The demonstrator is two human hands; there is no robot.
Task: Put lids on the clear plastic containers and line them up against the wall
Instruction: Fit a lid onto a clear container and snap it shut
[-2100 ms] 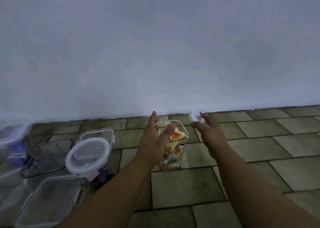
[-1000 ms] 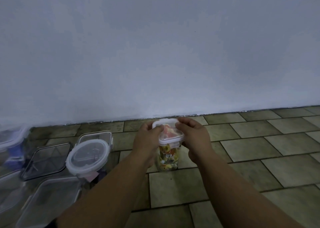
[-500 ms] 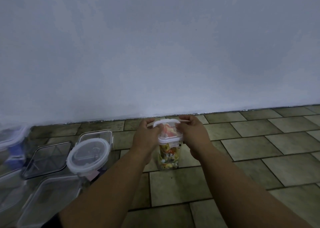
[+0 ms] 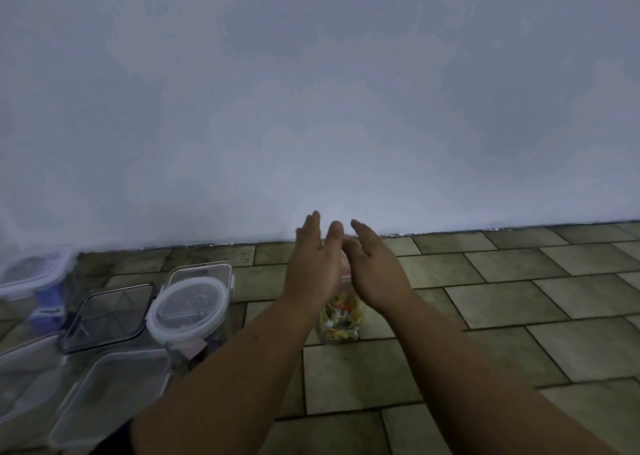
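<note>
Fingers (image 4: 313,224) straight and gripping nothing, my left hand (image 4: 311,267) and right hand (image 4: 375,271) hang over the small jar (image 4: 341,319), which stands under my palms. Its lid is hidden beneath them. I judge the lidding step nearly done; next I must check it is pressed shut, then slide the jar to the wall (image 4: 311,108) just beyond my fingertips.

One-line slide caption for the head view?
Open left hand and right hand flank the top of a small clear container of colourful contents on the tiled floor near the wall.
</note>
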